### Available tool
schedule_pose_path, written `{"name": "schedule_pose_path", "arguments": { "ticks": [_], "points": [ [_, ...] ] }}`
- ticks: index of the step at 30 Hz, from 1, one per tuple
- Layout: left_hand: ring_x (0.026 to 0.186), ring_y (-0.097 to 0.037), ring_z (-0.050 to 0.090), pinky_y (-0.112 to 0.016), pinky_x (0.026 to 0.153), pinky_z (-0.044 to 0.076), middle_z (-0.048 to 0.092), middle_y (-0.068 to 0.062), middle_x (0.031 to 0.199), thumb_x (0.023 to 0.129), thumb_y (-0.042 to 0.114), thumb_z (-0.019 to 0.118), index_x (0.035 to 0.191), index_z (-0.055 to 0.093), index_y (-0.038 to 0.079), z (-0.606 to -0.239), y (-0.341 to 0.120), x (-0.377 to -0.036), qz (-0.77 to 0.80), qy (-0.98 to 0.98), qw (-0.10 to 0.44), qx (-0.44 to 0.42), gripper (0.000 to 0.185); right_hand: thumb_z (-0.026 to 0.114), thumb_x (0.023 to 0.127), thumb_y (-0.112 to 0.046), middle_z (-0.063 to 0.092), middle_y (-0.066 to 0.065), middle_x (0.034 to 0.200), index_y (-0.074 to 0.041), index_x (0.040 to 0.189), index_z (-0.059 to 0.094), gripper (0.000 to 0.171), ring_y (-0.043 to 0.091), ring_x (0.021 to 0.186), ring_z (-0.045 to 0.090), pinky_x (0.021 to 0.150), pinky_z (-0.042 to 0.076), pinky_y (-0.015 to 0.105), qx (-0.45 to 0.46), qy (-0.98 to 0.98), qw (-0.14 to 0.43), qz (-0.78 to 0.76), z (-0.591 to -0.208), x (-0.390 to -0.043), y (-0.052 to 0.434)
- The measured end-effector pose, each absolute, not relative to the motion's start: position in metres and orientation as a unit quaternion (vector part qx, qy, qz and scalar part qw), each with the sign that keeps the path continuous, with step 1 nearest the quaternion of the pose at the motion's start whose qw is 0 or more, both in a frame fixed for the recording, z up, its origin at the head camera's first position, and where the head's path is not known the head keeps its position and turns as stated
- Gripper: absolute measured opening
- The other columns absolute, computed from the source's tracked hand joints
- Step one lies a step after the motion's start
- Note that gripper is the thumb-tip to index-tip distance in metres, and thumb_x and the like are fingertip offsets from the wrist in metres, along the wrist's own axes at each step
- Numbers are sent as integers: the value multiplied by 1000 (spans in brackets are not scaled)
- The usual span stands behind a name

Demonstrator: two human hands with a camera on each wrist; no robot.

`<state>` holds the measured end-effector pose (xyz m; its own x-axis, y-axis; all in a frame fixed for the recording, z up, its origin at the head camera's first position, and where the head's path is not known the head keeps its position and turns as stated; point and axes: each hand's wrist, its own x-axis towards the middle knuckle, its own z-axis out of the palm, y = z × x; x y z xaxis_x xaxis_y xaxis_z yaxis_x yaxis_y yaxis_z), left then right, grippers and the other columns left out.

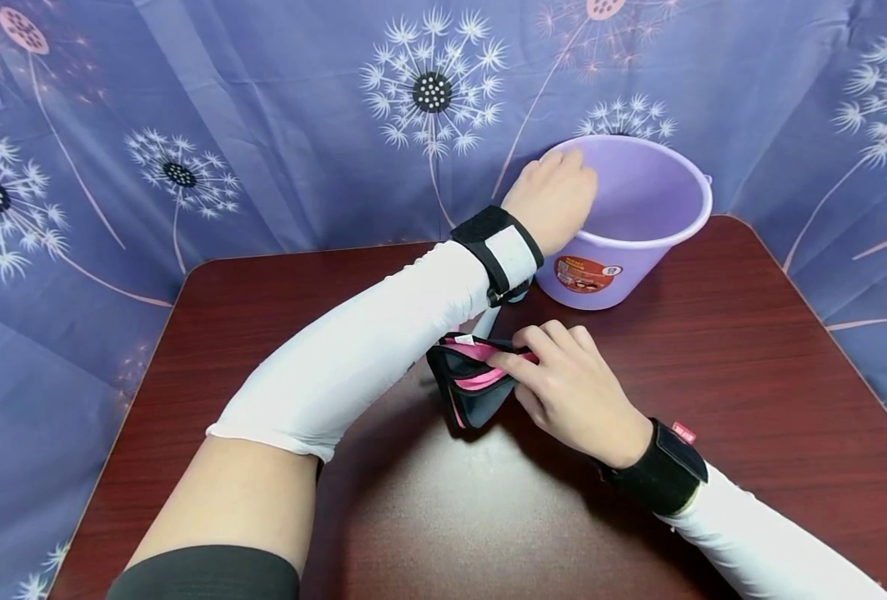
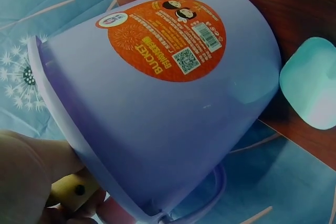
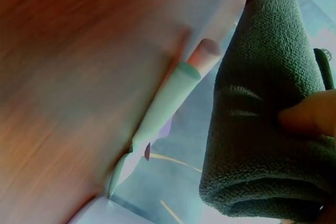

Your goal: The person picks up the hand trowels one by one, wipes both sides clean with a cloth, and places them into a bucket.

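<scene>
My left hand (image 1: pixel 552 196) is at the left rim of a lilac bucket (image 1: pixel 642 260), its fingers partly hidden inside. Its fingers are curled round a small yellow piece with a black dot (image 2: pixel 75 189), close to the rim in the left wrist view; the rest of that piece is hidden. Near the table's middle, my right hand (image 1: pixel 574 392) grips the edge of a dark grey fleecy pouch (image 1: pixel 484 404) with black trim and pink lining. The pouch gapes upward, and a thumb (image 3: pixel 312 114) presses its side in the right wrist view.
Behind the pouch lies a pale green long-handled tool (image 3: pixel 165 100), with a pink rounded end (image 3: pixel 206 51) beside it. Near the bucket's base is a mint rounded piece (image 2: pixel 312 85). A dandelion-print curtain (image 1: pixel 293 125) stands behind the reddish-brown table (image 1: pixel 759 367).
</scene>
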<state>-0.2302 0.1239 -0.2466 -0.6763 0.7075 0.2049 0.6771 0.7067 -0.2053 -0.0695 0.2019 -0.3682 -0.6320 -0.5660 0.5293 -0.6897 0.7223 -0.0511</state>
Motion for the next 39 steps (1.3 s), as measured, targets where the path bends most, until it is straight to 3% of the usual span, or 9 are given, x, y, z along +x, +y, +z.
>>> {"name": "schedule_pose_path", "arguments": {
  "ticks": [11,16,20,29,39],
  "points": [
    [118,-18,66,-38,97,55,73,1,120,111,16,47,123,69,18,-243,114,-236,29,-915,72,-396,25,68,82,-4,59,7,109,-19,124,75,45,31,92,52,71,34,45,357,-893,245,126,-368,-74,200],
    [125,-15,62,-33,101,51,65,4,136,112,22,47,140,62,18,-235,103,-237,-32,-916,42,-397,32,68,82,-4,60,8,110,-19,124,75,45,31,93,53,71,35,45,357,-893,244,125,-368,-76,200],
    [124,-14,61,-27,101,49,60,3,143,112,25,51,146,58,17,-228,84,-236,-105,-914,57,-389,36,67,82,-5,61,8,111,-19,126,75,47,32,94,53,72,35,46,357,-893,242,124,-368,-77,201],
    [105,-13,58,-28,89,47,62,-1,120,109,30,60,144,58,12,-225,27,-240,-230,-921,72,-306,39,66,83,-5,61,8,114,-17,127,75,47,33,97,54,73,36,48,353,-897,235,127,-365,-76,206],
    [91,-20,57,-34,79,46,60,-9,106,106,26,67,138,60,5,-271,-26,-232,-299,-927,52,-221,39,60,84,-6,60,9,110,-16,127,75,47,34,97,55,74,36,48,349,-898,236,126,-362,-72,214]
  ]
}}
